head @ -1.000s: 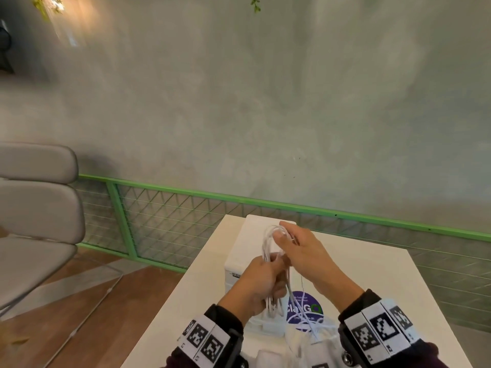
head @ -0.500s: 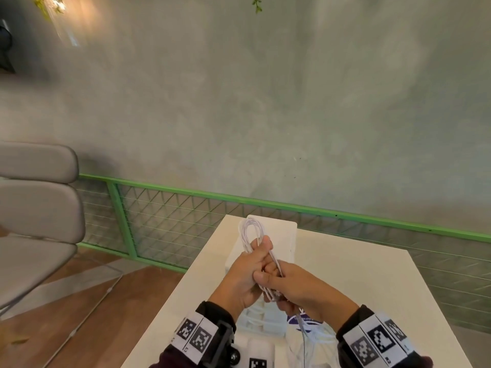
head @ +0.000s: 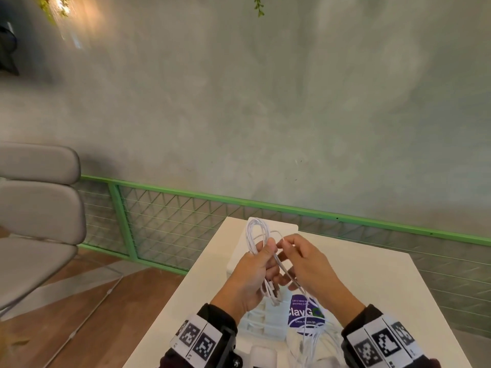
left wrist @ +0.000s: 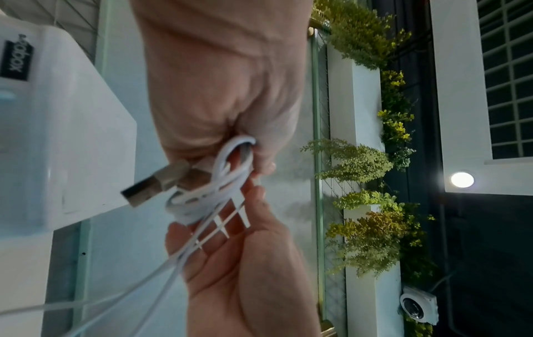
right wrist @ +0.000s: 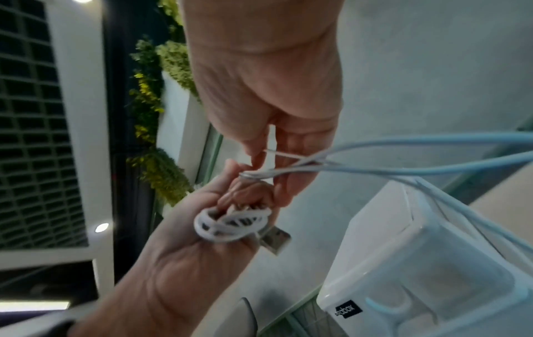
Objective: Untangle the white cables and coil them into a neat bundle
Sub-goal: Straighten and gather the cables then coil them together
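A grey plaster wall (head: 265, 107) fills most of the head view, with a green metal railing (head: 292, 208) of wire mesh running along its foot and a grey padded chair (head: 37, 208) at the left edge. Nearer the person stands a pale table (head: 372, 288), and on it a white plastic box (head: 239, 261) that carries a small black label in the wrist views; just beside the box lies a round purple sticker (head: 305, 312) with white lettering. Both hands are raised above the table over the box, close together and touching at the fingertips. The left hand (head: 252, 277) is curled tightly round a coil of white cables (head: 255, 235), whose loops stand up out of the fist at the top and whose lower turns bunch out below the palm. The right hand (head: 310, 269) pinches a loose strand of the same cables between thumb and forefinger, just beside the left thumb, with its other fingers loosely bent. From that pinch several strands slope down across the right palm and trail to the table edge near the right wrist. In the left wrist view a metal plug (left wrist: 155, 184) sticks out of the bunched turns, below the clenched left fingers.
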